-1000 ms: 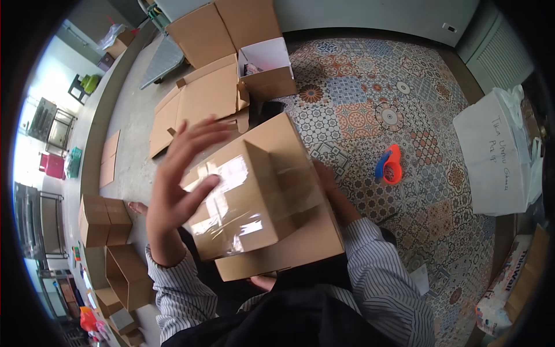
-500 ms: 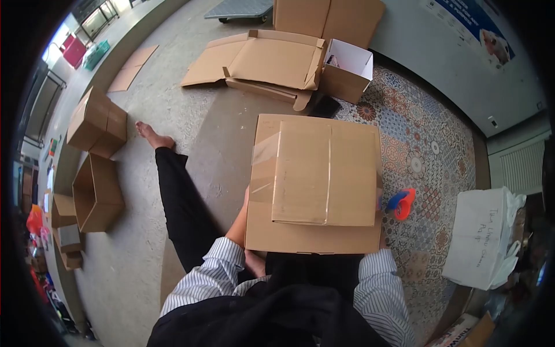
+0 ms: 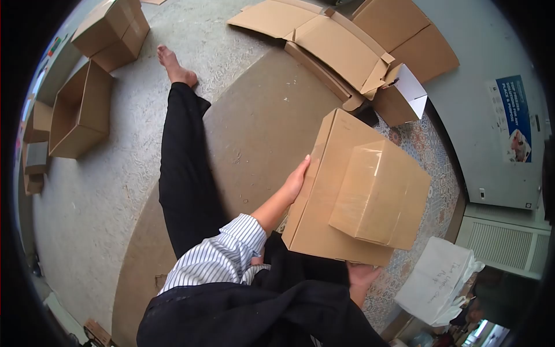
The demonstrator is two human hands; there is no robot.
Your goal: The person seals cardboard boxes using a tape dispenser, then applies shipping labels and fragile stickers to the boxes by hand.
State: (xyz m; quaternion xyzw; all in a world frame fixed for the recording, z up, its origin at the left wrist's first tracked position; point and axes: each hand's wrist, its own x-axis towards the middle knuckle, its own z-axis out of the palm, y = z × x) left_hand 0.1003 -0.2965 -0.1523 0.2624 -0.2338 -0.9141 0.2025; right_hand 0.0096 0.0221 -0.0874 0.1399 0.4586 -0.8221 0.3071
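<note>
A wide, flat cardboard box [image 3: 315, 211] is tilted in front of me, above my lap. On top of it sits a smaller cardboard box [image 3: 378, 199] with shiny clear tape across it. My left hand [image 3: 298, 180] grips the wide box at its left side, thumb up along the edge. Under the near right edge, my right hand [image 3: 363, 275] holds the same box from below, its fingers mostly hidden.
Flattened cardboard [image 3: 335, 49] lies ahead, with a white-lined carton [image 3: 399, 101] beside it. Open boxes [image 3: 87, 113] stand at left. A white package [image 3: 435, 280] sits at right, near a grey cabinet [image 3: 497, 144]. My left leg [image 3: 188, 168] stretches forward.
Both boxes have gone from level to tilted and turned, shifting right. My left hand now shows on the side edge. The view has swung right; the red and blue tape dispenser is out of sight.
</note>
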